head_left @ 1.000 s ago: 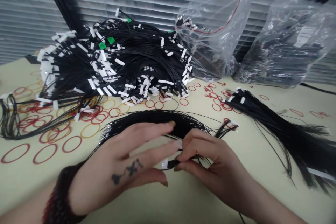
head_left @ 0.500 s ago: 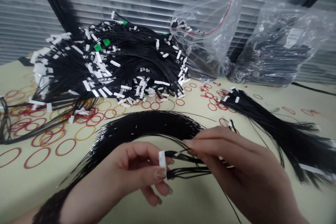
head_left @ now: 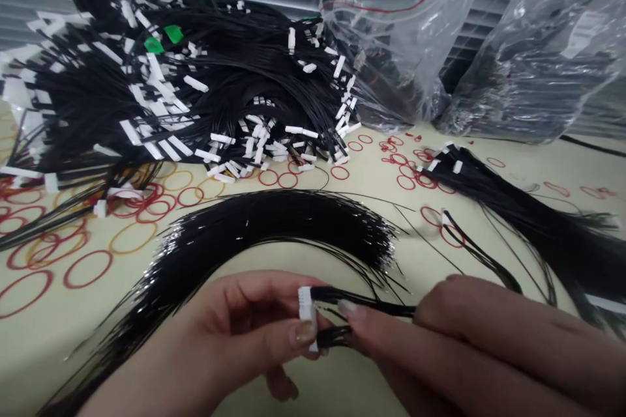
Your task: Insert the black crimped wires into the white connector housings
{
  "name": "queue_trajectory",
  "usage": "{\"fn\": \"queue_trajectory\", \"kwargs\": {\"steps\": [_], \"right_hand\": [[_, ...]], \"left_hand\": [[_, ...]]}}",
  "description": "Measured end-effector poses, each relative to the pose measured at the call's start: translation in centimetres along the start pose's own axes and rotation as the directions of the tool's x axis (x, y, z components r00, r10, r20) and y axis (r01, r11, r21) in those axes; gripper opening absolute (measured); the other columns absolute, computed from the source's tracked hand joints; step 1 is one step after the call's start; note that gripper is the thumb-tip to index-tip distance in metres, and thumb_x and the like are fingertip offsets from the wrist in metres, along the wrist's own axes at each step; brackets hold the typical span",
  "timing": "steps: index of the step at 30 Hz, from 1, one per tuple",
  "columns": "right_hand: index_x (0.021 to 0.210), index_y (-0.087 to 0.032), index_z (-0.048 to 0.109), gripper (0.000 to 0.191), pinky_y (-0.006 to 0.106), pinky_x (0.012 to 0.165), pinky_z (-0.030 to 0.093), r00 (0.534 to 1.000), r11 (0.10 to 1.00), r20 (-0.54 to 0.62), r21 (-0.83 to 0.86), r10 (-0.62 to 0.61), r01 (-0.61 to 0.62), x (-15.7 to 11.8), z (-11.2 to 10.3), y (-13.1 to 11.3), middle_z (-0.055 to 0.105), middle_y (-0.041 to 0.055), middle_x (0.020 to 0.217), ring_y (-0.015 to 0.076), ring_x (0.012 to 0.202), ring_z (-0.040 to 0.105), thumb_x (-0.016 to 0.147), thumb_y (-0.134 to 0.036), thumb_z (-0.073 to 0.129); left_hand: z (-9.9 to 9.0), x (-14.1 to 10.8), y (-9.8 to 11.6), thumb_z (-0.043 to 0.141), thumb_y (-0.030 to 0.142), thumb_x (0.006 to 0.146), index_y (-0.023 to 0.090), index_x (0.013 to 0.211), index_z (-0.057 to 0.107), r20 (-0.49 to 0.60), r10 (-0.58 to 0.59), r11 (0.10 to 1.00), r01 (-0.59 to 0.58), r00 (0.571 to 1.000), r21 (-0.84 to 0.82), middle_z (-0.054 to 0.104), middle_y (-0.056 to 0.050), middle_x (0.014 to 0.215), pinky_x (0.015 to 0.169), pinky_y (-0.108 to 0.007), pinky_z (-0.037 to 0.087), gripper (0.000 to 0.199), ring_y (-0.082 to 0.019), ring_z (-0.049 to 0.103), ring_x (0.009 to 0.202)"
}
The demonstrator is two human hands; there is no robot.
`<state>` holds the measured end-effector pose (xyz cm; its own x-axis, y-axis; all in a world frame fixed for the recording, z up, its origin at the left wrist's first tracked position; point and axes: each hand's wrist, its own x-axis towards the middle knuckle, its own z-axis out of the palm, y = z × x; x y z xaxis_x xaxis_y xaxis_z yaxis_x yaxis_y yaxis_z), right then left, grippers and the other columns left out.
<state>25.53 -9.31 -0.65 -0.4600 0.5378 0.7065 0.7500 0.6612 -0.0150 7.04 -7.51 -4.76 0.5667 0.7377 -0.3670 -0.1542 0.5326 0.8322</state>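
A white plastic connector (head_left: 306,306) is pinched between the thumb and fingers of my left hand (head_left: 235,326). Black wires (head_left: 366,301) run out of its right side in two groups, one at the upper end and one at the lower end. Between these groups, my right hand (head_left: 469,339) has its fingers closed on a thin black wire, whose tip is at the connector's face. Whether that tip sits inside a hole is too small to tell. Behind both hands lies a curved bundle of loose black wires (head_left: 278,212) with shiny metal ends.
A large heap of black cables with white connectors (head_left: 220,78) fills the back left. Clear plastic bags (head_left: 391,65) of wires stand behind. Red and yellow rubber bands (head_left: 88,268) are scattered about. Another wire bundle (head_left: 533,215) lies right, near a small wired connector (head_left: 446,218).
My right hand has brought the wire leftward to the connector; its tip was apart from it before. The camera view has moved closer and lower. My left hand still holds the connector.
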Motion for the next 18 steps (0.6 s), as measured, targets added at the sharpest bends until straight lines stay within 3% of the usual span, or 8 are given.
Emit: {"fn": "queue_trajectory", "kwargs": {"steps": [5, 8, 11, 14, 18], "right_hand": [[0.064, -0.021, 0.063, 0.011, 0.016, 0.037, 0.041, 0.998, 1.0, -0.059, -0.008, -0.028, 0.027, -0.08, 0.48, 0.49, 0.05, -0.0031, 0.049, 0.0046, 0.039, 0.046, 0.073, -0.022, 0.058], [0.067, -0.023, 0.061, 0.002, 0.015, 0.034, 0.041, 0.996, 1.0, -0.089, -0.007, -0.019, 0.018, -0.38, 0.61, 0.6, 0.056, -0.002, 0.056, 0.0067, 0.046, 0.053, 0.069, -0.024, 0.062], [0.07, -0.023, 0.06, 0.003, 0.015, 0.03, 0.037, 0.996, 0.996, -0.064, 0.062, 0.068, -0.064, -0.59, 0.75, 0.26, 0.061, -0.0005, 0.065, 0.0083, 0.05, 0.057, 0.068, -0.022, 0.063], [0.069, -0.023, 0.059, 0.004, 0.016, 0.03, 0.037, 0.985, 0.982, -0.069, 0.116, 0.159, -0.151, -0.67, 0.79, -0.17, 0.06, -0.0011, 0.061, 0.0088, 0.05, 0.058, 0.07, -0.02, 0.061], [0.069, -0.023, 0.059, 0.005, 0.016, 0.034, 0.04, 0.989, 0.988, -0.071, 0.089, 0.13, -0.123, -0.71, 0.68, -0.33, 0.058, -0.0023, 0.055, 0.0098, 0.052, 0.059, 0.07, -0.019, 0.061]], "left_hand": [[0.04, -0.16, 0.02, 0.064, 0.017, 0.073, 0.025, 0.085, 0.07, 0.043, -0.021, 0.998, 0.024, 0.999, -0.065, 0.067, 0.0, 0.074, 0.045, -0.01, 0.042, 0.016, -0.012, 0.059, 0.068], [0.06, -0.31, 0.28, 0.064, 0.016, 0.072, 0.024, 0.088, 0.07, 0.043, -0.007, 0.997, 0.01, 0.999, -0.081, 0.066, -0.003, 0.075, 0.044, -0.011, 0.043, 0.018, -0.014, 0.059, 0.071], [0.09, -0.2, 0.31, 0.064, 0.017, 0.072, 0.024, 0.086, 0.07, 0.081, -0.001, 0.997, 0.007, 0.997, -0.078, 0.064, -0.001, 0.073, 0.044, -0.009, 0.043, 0.017, -0.012, 0.058, 0.07], [0.11, -0.05, 0.17, 0.064, 0.019, 0.073, 0.023, 0.082, 0.07, 0.1, -0.01, 0.999, 0.013, 0.995, -0.037, 0.063, -0.001, 0.073, 0.043, -0.007, 0.043, 0.012, -0.011, 0.056, 0.068], [0.08, -0.07, 0.08, 0.063, 0.022, 0.073, 0.02, 0.08, 0.07, 0.111, 0.012, 1.0, -0.011, 0.994, -0.005, 0.062, -0.002, 0.071, 0.043, -0.007, 0.043, 0.01, -0.01, 0.055, 0.066]]}}
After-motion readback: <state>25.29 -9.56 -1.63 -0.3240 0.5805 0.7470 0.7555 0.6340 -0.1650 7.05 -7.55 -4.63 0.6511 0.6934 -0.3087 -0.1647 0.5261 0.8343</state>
